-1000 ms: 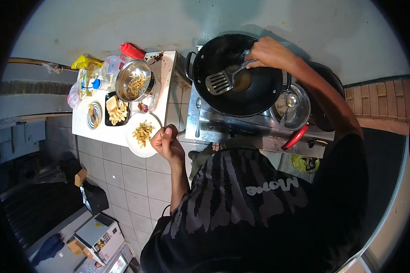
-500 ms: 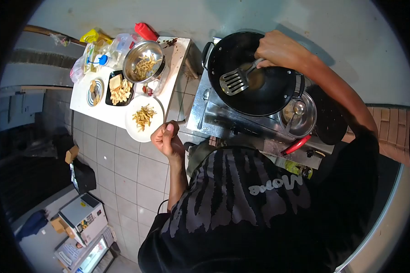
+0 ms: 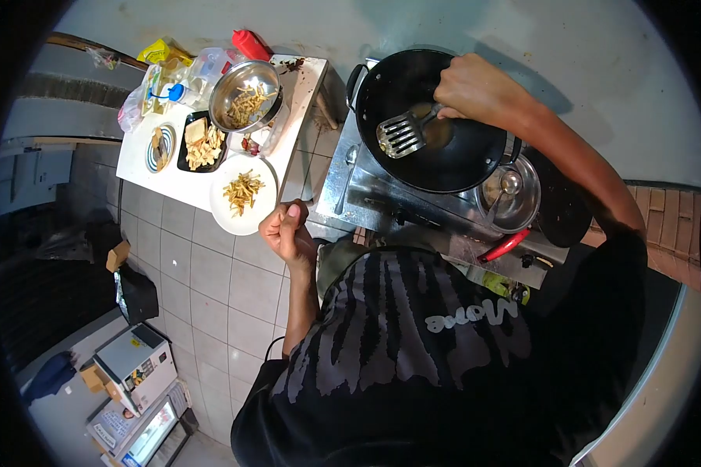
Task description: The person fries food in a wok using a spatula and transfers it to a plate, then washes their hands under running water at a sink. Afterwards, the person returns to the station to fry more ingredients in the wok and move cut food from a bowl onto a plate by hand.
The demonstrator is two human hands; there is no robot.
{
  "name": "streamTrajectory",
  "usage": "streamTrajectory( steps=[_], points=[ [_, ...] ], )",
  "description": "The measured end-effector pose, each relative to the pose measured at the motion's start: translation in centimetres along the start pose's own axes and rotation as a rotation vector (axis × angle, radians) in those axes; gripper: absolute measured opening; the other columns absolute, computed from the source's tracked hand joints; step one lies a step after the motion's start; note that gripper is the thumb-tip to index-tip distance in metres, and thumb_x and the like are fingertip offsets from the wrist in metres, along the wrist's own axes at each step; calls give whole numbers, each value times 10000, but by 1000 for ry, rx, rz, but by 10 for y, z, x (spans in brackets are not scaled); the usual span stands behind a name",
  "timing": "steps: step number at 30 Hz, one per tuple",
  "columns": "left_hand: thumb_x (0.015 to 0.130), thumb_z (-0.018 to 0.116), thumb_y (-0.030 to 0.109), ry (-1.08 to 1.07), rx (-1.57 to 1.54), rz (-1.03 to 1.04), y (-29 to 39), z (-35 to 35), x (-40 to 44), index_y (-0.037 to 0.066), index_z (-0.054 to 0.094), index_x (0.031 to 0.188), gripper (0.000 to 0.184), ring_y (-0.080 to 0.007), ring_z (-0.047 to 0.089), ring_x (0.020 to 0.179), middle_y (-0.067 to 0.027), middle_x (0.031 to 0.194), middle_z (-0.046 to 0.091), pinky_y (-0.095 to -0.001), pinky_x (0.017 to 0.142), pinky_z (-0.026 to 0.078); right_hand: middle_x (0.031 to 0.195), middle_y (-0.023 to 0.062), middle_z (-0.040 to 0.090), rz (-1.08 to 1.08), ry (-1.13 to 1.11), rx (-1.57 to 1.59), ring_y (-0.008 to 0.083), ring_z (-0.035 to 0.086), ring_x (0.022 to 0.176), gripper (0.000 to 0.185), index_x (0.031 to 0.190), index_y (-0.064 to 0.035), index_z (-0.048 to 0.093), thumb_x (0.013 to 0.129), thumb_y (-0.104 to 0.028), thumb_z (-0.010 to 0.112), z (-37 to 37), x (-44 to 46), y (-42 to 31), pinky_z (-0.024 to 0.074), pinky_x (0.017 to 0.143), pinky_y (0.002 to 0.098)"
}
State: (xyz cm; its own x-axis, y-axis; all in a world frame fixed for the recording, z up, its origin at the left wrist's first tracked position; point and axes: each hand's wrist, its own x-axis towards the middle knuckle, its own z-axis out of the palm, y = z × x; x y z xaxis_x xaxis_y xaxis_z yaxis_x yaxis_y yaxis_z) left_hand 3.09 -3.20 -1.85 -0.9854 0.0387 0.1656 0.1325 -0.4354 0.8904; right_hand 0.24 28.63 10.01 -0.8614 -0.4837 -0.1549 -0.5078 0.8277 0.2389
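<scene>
My right hand [image 3: 475, 89] is closed around the handle of a slotted metal spatula [image 3: 402, 135]. The spatula's head is over the inside of a black wok [image 3: 467, 171], where a little brownish liquid shows at the bottom. My left hand [image 3: 288, 232] makes a loose fist with the thumb on top, and nothing shows in it. Nearest to it is a white plate [image 3: 224, 215] with fried strips [image 3: 243, 193] on it, by the edge of the white table [image 3: 144, 177].
A steel bowl [image 3: 224, 82] of more strips, a black tray [image 3: 185, 162] of pale pieces, a striped plate [image 3: 152, 159] and a red bottle [image 3: 249, 44] stand on the table. Right of the wok sits a steel pan [image 3: 531, 206] with a ladle [image 3: 510, 184] and a red handle [image 3: 505, 245].
The whole view has shifted slightly, so the table and wok sit a bit higher. The spatula's head tilts a little differently over the wok. Both hands keep nearly the same pose.
</scene>
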Motion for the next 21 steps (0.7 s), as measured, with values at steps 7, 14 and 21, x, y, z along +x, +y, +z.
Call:
streamTrajectory(
  steps=[7,14,21],
  points=[
    [778,555,108,7,10,6,4,3,-2,102,267,545,370,-101,222,515,27,539,253,-283,510,189,626,113,635,-30,42,-71,253,659,676,144,623,-68,671,625,-203,717,-12,6,-17,517,600,337],
    [782,551,107,-11,10,7,3,1,-4,97,277,542,364,-100,225,517,25,543,262,-281,510,189,655,64,658,-70,90,-171,216,662,674,53,616,-94,668,665,-98,646,-27,14,-34,512,586,314],
    [782,553,108,-17,3,16,1,-1,-5,94,295,547,349,-97,236,517,26,542,271,-279,505,188,596,33,637,-103,130,-245,185,647,621,69,590,-118,659,653,-146,660,-24,22,-50,477,531,302]
  ],
)
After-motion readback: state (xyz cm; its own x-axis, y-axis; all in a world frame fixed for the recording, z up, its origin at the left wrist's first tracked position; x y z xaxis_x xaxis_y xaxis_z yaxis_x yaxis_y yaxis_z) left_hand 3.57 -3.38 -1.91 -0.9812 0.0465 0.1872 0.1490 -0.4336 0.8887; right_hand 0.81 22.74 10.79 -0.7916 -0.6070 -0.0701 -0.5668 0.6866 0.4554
